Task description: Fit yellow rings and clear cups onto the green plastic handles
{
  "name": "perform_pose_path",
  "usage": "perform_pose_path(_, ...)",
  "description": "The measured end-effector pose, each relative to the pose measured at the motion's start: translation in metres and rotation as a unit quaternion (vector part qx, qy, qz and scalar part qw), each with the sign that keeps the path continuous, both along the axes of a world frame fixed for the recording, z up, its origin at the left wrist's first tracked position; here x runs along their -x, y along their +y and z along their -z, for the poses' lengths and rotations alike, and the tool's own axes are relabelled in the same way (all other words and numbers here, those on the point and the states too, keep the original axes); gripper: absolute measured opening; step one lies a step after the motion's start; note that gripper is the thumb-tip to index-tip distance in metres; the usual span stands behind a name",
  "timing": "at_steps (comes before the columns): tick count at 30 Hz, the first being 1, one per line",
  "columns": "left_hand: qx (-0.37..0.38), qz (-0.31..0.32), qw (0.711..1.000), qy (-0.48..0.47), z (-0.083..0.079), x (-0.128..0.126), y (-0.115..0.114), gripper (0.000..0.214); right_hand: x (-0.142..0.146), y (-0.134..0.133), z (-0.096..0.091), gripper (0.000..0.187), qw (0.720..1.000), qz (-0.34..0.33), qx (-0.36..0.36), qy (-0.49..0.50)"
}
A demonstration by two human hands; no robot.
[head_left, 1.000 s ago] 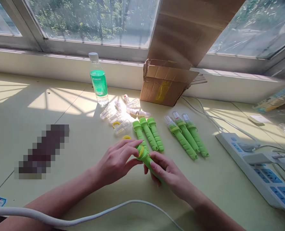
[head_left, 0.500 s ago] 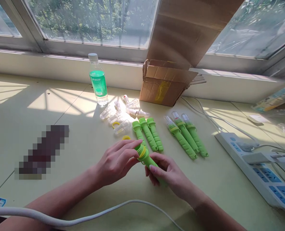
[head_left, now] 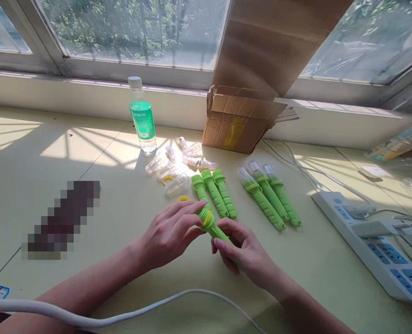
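My right hand [head_left: 245,246] is wrapped round a green flashlight body [head_left: 211,226], its threaded open end tilted up to the left. At that end, the fingers of my left hand [head_left: 173,232] pinch around a yellow ring [head_left: 206,219] on the neck. Just beyond my hands lie three green flashlight bodies [head_left: 214,192] with bare threads. Clear ribbed plastic caps [head_left: 178,184], white bulb pieces [head_left: 206,164] and loose yellow rings [head_left: 182,198] are scattered behind them. Farther right rest three capped green flashlights [head_left: 263,197] side by side.
A green-labelled bottle [head_left: 143,120] stands near the window sill, left of an open cardboard box [head_left: 240,123]. On the right, a white power strip [head_left: 369,250] carries plugs and cords. A pale cable [head_left: 139,310] crosses the front. A blurred dark object [head_left: 65,218] lies left.
My right hand has shifted slightly along the green flashlight body, its thumb now a little farther left. My left fingers stay at the yellow ring. The other pieces have not moved.
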State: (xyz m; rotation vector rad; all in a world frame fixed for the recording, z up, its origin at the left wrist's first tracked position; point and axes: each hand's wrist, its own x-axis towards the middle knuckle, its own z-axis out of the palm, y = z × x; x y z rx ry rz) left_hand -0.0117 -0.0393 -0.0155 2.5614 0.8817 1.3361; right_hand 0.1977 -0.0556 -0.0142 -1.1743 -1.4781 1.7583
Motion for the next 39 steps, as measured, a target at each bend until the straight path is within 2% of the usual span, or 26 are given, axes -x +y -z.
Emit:
perform_pose_path(4, 0.016, -0.002, 1.000, 0.000, 0.000, 0.000, 0.002, 0.021, -0.001, 0.002, 0.000, 0.038, 0.998, -0.037, -0.042, -0.018)
perform_pose_path(6, 0.026, -0.002, 1.000, -0.005, 0.000, 0.000, 0.002, 0.019, -0.001, 0.002, 0.001, 0.039, 0.999, -0.033, -0.028, -0.015)
perform_pose_path(9, 0.027, -0.001, 1.000, -0.016, 0.001, -0.002, 0.001, 0.018, -0.001, 0.000, 0.003, 0.029, 1.000, -0.006, 0.011, -0.010)
perform_pose_path(12, 0.022, 0.003, 1.000, -0.022, 0.000, -0.002, 0.000, 0.018, -0.001, -0.001, 0.005, 0.038, 0.999, 0.023, 0.042, -0.009)
perform_pose_path(14, 0.023, 0.008, 0.999, -0.022, -0.002, -0.001, 0.001, 0.020, -0.001, -0.001, 0.006, 0.035, 0.999, 0.025, 0.045, 0.006)
perform_pose_path(19, 0.038, 0.021, 0.999, 0.005, -0.004, 0.002, 0.003, 0.026, 0.000, 0.000, 0.002, 0.024, 0.999, -0.012, 0.006, 0.051)
perform_pose_path(24, 0.016, 0.007, 1.000, 0.012, 0.001, 0.000, 0.002, 0.020, 0.000, 0.003, -0.004, 0.032, 0.998, -0.052, -0.013, 0.015)
perform_pose_path(28, 0.006, 0.000, 1.000, 0.007, 0.004, -0.002, 0.000, 0.017, 0.001, 0.001, -0.001, 0.029, 0.999, -0.021, 0.032, 0.001)
perform_pose_path(31, -0.004, -0.008, 1.000, 0.003, 0.003, -0.002, 0.000, 0.016, 0.002, -0.002, 0.002, 0.037, 0.999, 0.020, 0.048, -0.012)
perform_pose_path(35, 0.002, -0.009, 1.000, 0.005, 0.001, 0.000, 0.002, 0.018, 0.002, -0.003, 0.006, 0.031, 0.999, 0.035, 0.035, 0.002)
perform_pose_path(39, -0.001, -0.013, 1.000, 0.018, 0.003, 0.001, 0.002, 0.018, 0.000, 0.000, 0.008, 0.030, 1.000, 0.021, -0.011, 0.008)
